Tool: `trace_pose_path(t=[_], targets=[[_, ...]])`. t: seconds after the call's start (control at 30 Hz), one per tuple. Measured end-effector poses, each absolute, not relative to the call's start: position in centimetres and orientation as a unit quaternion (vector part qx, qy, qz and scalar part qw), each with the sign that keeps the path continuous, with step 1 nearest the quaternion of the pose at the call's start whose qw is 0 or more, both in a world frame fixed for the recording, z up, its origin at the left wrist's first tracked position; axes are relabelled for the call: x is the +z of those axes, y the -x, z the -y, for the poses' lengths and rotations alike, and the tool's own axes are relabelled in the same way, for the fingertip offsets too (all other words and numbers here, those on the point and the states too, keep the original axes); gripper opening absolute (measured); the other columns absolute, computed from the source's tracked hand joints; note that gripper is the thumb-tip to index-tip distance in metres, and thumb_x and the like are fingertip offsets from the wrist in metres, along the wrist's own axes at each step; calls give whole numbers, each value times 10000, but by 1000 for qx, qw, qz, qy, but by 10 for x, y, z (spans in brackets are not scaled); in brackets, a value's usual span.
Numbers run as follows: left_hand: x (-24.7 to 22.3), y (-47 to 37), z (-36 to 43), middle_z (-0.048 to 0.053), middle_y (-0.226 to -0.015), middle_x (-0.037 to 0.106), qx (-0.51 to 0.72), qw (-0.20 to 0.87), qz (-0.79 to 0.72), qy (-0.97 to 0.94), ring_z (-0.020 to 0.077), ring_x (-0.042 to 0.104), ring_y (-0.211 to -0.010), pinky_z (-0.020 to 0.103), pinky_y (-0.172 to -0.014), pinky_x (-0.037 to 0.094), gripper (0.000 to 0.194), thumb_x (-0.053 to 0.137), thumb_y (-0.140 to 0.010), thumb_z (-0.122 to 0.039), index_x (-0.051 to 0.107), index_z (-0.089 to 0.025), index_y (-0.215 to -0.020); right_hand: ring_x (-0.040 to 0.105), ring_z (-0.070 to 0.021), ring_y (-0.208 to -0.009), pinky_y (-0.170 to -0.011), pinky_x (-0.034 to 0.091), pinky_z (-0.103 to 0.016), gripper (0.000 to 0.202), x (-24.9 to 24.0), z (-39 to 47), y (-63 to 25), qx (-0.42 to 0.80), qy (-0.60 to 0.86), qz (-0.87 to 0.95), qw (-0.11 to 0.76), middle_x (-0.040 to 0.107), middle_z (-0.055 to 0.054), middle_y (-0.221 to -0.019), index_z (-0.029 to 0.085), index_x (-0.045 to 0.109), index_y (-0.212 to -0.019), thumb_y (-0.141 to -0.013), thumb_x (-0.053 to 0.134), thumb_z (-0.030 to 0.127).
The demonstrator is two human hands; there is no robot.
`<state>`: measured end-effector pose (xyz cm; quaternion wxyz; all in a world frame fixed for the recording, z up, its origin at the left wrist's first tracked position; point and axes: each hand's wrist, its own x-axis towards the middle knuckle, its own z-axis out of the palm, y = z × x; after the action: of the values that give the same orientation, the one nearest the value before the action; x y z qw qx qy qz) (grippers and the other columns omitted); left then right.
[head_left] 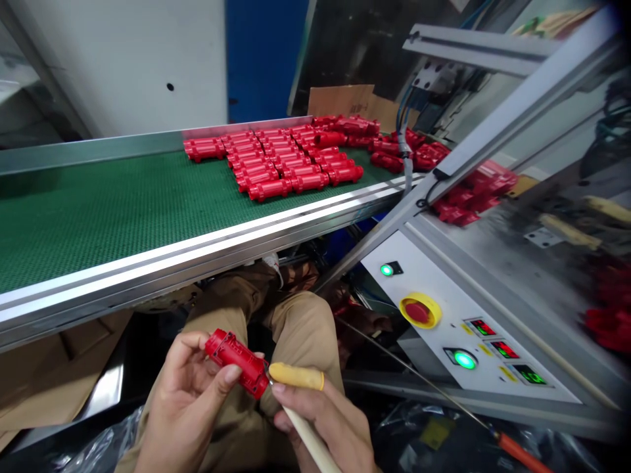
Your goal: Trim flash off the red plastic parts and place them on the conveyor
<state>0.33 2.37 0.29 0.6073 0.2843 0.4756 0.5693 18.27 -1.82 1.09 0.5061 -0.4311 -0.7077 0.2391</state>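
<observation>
Green conveyor belt (113, 217) from nine to twelve o'clock; control panel (446, 299) at four; rows of red parts (286, 161) on the belt at twelve. Left hand (185, 401), at seven, holds a red cylinder (236, 364) between thumb and fingers. Right hand (332, 414), at six, pinches a pale-handled tool (310, 440) at the cylinder's lower end; yellow cover (297, 376) on one finger.

1. The left hand (185, 407) holds a red cylindrical part (236, 361), tilted, above brown-trousered legs (308, 335).
2. The right hand (335, 414) grips a pale-handled tool (311, 439), its tip at the part's lower end (one finger wears a yellow cover (297, 376)).
3. Similar red pieces (270, 189) lie in rows on a green belt (123, 210), others heaped rightward.
4. A control panel (446, 335) shows two lit green buttons (465, 359).
</observation>
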Motion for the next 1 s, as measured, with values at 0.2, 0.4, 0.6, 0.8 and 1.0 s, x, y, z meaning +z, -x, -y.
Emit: trace_pose_path(t=[0.2, 0.4, 0.6, 0.8, 1.0], targets=[[-1, -2, -23, -44, -865, 800, 573, 609, -468, -286, 241, 826, -845, 273, -775, 658, 474, 970, -693, -320, 587, -295, -971, 773, -211, -899, -777, 674, -280, 522, 1, 24, -190, 260, 435, 715, 481, 747, -86, -1122, 225, 672, -1312, -868, 608, -41], [-10, 4, -21, -22, -938, 816, 585, 617, -413, -325, 250, 836, -884, 318, -790, 685, 280, 830, -863, -200, 605, -276, -1011, 760, -178, -876, -796, 645, -231, 431, 7, 26, -181, 246, 458, 693, 499, 741, -71, -1081, 207, 700, -1224, -875, 607, -28], [-5, 5, -19, -57, -908, 814, 595, 582, -441, -337, 174, 829, -808, 236, -791, 666, 266, 840, -852, -195, 619, -272, -978, 755, -183, -851, -760, 650, -229, 384, 15, 29, -176, 250, 497, 675, 485, 749, -78, -1104, 244, 695, -1187, -896, 610, 7], [-6, 5, -18, -35, -963, 787, 584, 531, -487, -374, 145, 791, -790, 198, -748, 645, 310, 882, -800, -217, 627, -271, -968, 783, -219, -946, -885, 657, -278, 216, 19, 24, -187, 291, 509, 694, 417, 777, -73, -1104, 264, 655, -1172, -976, 628, 178], [-14, 2, -28, -19, -891, 729, 571, 598, -460, -324, 115, 677, -710, 170, -635, 593, 305, 849, -846, -284, 614, -266, -1040, 762, -272, -995, -831, 687, -359, 280, 12, 23, -194, 278, 483, 770, 311, 765, -127, -1179, 275, 707, -1271, -1083, 500, 288]])
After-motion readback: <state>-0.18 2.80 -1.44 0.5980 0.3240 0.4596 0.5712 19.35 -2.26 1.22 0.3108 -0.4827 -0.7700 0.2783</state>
